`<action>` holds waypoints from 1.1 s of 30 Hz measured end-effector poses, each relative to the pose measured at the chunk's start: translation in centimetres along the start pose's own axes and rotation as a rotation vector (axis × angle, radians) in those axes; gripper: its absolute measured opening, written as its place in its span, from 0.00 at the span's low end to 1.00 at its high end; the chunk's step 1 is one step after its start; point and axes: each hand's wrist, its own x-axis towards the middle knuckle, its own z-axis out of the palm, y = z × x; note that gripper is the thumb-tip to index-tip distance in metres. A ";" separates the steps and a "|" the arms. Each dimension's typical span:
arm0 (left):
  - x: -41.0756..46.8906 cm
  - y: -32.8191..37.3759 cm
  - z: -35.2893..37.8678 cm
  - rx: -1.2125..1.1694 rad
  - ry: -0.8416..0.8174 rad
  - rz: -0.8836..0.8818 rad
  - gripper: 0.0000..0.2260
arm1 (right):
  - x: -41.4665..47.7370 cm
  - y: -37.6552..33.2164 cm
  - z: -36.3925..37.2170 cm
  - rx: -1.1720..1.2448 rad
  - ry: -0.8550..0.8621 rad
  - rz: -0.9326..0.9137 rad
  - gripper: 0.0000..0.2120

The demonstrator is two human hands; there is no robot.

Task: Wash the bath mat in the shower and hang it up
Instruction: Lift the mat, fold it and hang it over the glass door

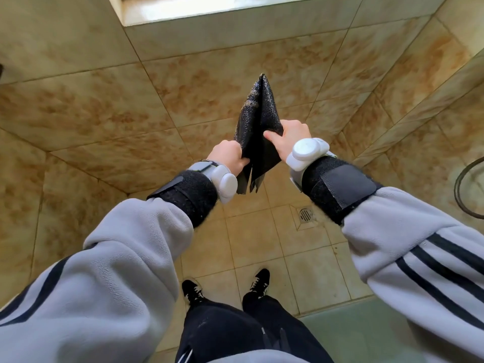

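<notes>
The bath mat (255, 121) is black, mesh-textured and folded into a narrow pointed shape. I hold it up in front of me, above the shower floor. My left hand (230, 158) grips its lower left edge. My right hand (288, 138) grips its right edge, thumb across the fabric. The mat's point stands up against the tiled wall, and its loose ends hang down between my wrists.
Tan marbled wall tiles (110, 106) surround me on three sides. A window ledge (235, 11) runs along the top. A floor drain (306, 214) lies below my right forearm. A dark hose loop (462, 189) hangs at the right edge. My black shoes (192, 290) stand on the floor tiles.
</notes>
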 end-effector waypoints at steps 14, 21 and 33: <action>4.6 7.2 -2.4 0.307 -0.076 0.063 0.15 | -3.9 12.5 -13.5 -0.284 0.107 0.336 0.09; 8.4 11.0 -1.6 0.340 0.050 0.163 0.15 | -6.4 13.6 -16.2 -0.317 0.197 0.457 0.11; 6.8 18.2 2.9 0.085 -0.393 0.643 0.37 | -8.7 12.7 -13.1 -0.059 0.388 0.791 0.10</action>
